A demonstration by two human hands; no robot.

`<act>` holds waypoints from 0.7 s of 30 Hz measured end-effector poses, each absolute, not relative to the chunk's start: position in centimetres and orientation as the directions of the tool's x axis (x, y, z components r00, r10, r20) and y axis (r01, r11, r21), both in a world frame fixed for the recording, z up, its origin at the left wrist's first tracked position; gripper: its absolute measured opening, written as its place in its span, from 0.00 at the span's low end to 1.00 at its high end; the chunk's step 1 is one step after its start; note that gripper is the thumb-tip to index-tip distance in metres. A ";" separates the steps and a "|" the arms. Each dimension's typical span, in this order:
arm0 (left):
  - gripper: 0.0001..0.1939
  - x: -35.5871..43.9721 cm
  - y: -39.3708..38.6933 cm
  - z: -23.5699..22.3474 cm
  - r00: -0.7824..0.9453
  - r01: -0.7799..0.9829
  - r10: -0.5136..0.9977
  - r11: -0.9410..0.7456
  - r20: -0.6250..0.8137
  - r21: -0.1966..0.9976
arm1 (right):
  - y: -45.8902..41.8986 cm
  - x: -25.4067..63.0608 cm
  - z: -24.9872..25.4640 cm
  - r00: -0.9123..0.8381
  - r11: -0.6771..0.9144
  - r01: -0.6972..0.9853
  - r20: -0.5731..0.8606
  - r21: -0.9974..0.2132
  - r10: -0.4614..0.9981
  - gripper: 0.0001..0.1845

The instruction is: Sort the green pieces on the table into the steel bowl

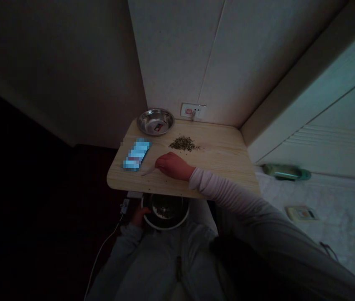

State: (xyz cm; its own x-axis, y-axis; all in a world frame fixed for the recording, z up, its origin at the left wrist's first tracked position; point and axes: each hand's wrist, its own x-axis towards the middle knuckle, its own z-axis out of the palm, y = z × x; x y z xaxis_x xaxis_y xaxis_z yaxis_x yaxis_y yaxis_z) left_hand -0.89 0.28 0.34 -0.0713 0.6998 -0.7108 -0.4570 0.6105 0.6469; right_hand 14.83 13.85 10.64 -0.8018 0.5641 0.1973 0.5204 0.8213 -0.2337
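Note:
My right hand (173,165) rests closed on the small wooden table (221,154), gripping a thin white utensil (148,170) that points left along the tabletop. A small heap of dark green bits (183,144) lies just beyond the hand. Below the table's front edge my left hand (139,216) holds a round bowl (165,211) by its left rim; the bowl has some dark bits inside. Most of the left hand's fingers are hidden under the bowl.
An empty steel dish (155,121) stands at the table's back left. A blurred blue packet (136,154) lies on the left side. A wall socket (192,110) sits behind. A white cable (102,248) hangs at lower left. A bed (321,209) lies right.

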 end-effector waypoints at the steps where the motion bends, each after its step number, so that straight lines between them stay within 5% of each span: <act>1: 0.17 -0.9 0.2 0.3 -0.072 -0.460 0.701 0.607 -0.709 0.647 | 13.6 14.6 10.7 -0.816 0.831 0.503 0.186 -0.238 0.547 0.08; 12: 0.19 -0.6 0.2 0.3 -0.074 -0.457 0.739 0.571 -0.669 0.682 | 10.6 16.3 9.9 -0.892 0.893 0.405 0.128 -0.196 0.432 0.08; 21: 0.10 0.3 1.1 0.7 -0.022 -0.366 0.728 0.632 -0.685 0.683 | 7.6 20.6 9.5 -0.852 0.851 0.472 0.127 -0.231 0.508 0.08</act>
State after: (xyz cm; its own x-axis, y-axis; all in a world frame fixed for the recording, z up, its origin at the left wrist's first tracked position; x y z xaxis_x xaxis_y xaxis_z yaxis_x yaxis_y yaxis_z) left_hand 0.25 1.12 0.68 -0.0224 0.7278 -0.6855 -0.3657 0.6321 0.6831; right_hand 20.58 7.60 9.49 -0.8522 0.5075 0.1269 0.4722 0.8507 -0.2311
